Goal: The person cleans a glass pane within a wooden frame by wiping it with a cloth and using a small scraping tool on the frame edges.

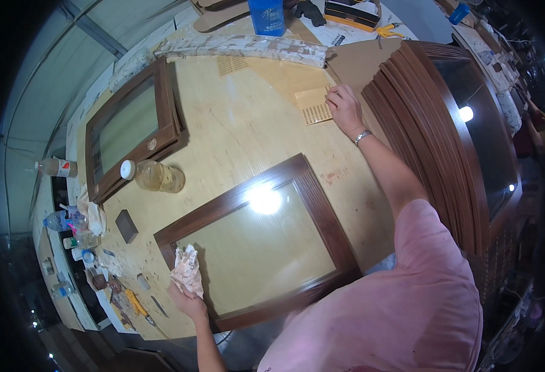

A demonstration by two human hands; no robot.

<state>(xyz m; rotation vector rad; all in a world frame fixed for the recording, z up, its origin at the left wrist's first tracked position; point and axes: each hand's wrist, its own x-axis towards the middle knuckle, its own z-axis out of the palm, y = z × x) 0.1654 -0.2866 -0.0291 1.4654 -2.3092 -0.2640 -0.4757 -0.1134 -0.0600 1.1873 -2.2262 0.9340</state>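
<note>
left hand is closed round a crumpled, brown-stained white wad, held over the left rail of a rectangular dark-brown wood frame w/ glass panel; can't tell if wad touches the wood. frame lies on the pale wood-topped table right in front of the person, lamp glare on glass. right hand is out past the frame's far side, fingers bent, tips at right edge of a tan sheet w/ rows of small dark marks; can't tell if it's pinching it.

second brown frame w/ glass is at far left, w/ white-capped clear bottle of yellowish liquid nr its corner, btwn the 2 frames. small dark-brown rectangular block sits left of the near frame. tall stack of brown wood frames stands rt of the right arm.
</note>
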